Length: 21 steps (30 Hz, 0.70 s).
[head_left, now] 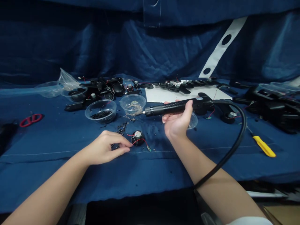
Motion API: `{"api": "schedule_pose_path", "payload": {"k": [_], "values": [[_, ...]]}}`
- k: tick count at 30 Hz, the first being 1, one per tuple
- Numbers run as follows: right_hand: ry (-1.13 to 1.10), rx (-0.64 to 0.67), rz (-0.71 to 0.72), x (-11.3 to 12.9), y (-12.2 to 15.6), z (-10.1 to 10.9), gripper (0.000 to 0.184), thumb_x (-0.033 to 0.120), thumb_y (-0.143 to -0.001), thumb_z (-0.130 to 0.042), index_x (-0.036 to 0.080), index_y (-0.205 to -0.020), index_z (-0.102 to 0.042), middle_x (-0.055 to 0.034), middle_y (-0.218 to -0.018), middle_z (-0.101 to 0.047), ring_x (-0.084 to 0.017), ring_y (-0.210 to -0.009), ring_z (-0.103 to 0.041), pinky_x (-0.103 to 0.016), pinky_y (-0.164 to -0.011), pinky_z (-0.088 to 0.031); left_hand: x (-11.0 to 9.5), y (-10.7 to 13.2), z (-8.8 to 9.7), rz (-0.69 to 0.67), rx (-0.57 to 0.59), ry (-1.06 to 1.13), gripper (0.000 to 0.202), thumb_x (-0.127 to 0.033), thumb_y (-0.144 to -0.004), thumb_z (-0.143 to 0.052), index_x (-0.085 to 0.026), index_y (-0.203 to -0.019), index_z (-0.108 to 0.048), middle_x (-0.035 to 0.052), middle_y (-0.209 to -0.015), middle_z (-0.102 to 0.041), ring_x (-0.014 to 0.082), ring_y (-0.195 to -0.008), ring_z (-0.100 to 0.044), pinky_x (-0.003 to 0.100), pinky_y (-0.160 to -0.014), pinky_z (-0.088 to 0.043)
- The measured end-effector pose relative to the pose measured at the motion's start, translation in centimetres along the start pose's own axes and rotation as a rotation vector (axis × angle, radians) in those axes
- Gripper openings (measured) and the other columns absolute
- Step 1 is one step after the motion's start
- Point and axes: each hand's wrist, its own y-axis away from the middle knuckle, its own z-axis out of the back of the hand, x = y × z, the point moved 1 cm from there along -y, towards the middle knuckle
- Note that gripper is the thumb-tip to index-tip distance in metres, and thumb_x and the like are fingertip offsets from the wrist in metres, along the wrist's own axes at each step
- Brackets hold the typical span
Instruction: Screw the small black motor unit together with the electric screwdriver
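My right hand [177,123] is wrapped around a black electric screwdriver [168,107], raised above the table with its bit pointing left. A thick black cable runs from its back end down over my forearm. My left hand [110,147] rests low over the cloth, thumb and fingertips drawn together. Its tips are beside a small round black part [137,137] with a silver motor and red wires; whether they pinch a wire or a tiny piece is unclear. A small green circuit board [148,148] hangs on one wire's end. Loose dark screws [122,127] lie beyond my left hand.
Clear tubs hold black screws [101,118] and silver screws [133,106]. Black parts with wires crowd the back, some on a white sheet [159,95]. Red-handled scissors [31,120] lie left, a yellow-handled screwdriver [264,146] right. A blue cloth [164,172] covers the table.
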Motion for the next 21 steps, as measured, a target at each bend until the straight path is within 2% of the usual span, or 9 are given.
{"api": "schedule_pose_path", "payload": {"k": [3, 9, 16, 21], "values": [[-0.003, 0.007, 0.006, 0.1, 0.1, 0.0, 0.055, 0.076, -0.084, -0.050, 0.022, -0.099, -0.053, -0.0055, -0.080, -0.075, -0.012, -0.036, -0.050, -0.027, -0.034, -0.032, 0.5, 0.0, 0.0, 0.045, 0.060, 0.085, 0.014, -0.022, -0.092, -0.070, -0.027, -0.101, -0.079, 0.0038, -0.096, -0.080, 0.0187, -0.086, -0.076, 0.027, -0.078, -0.061], [0.010, 0.036, 0.002, 0.4, 0.4, 0.0, 0.051, 0.073, -0.087, -0.047, 0.025, -0.098, -0.055, -0.0050, -0.082, -0.075, -0.012, -0.037, -0.050, -0.028, -0.034, -0.033, 1.2, -0.4, -1.1, 0.152, -0.070, 0.142, 0.007, -0.028, -0.088, -0.075, -0.023, -0.093, -0.077, 0.0020, -0.085, -0.078, 0.0158, -0.073, -0.074, 0.024, -0.071, -0.060], [0.038, 0.031, 0.038, 0.1, -0.1, 0.1, 0.055, 0.079, -0.082, -0.047, 0.026, -0.093, -0.056, -0.0037, -0.078, -0.075, -0.012, -0.033, -0.047, -0.028, -0.030, -0.031, 1.1, -0.7, -1.6, 0.070, -0.137, 0.080, 0.007, -0.022, -0.091, -0.073, -0.021, -0.097, -0.076, 0.0001, -0.086, -0.078, 0.0113, -0.074, -0.073, 0.019, -0.072, -0.058], [0.036, 0.079, 0.060, -0.1, -0.3, 0.3, 0.053, 0.078, -0.085, -0.045, 0.027, -0.094, -0.055, -0.0034, -0.079, -0.075, -0.012, -0.033, -0.048, -0.027, -0.028, -0.031, 0.8, -0.6, -1.7, 0.026, -0.177, 0.020, 0.007, -0.018, -0.092, -0.071, -0.020, -0.097, -0.074, 0.0000, -0.087, -0.077, 0.0101, -0.073, -0.071, 0.018, -0.071, -0.057]]}}
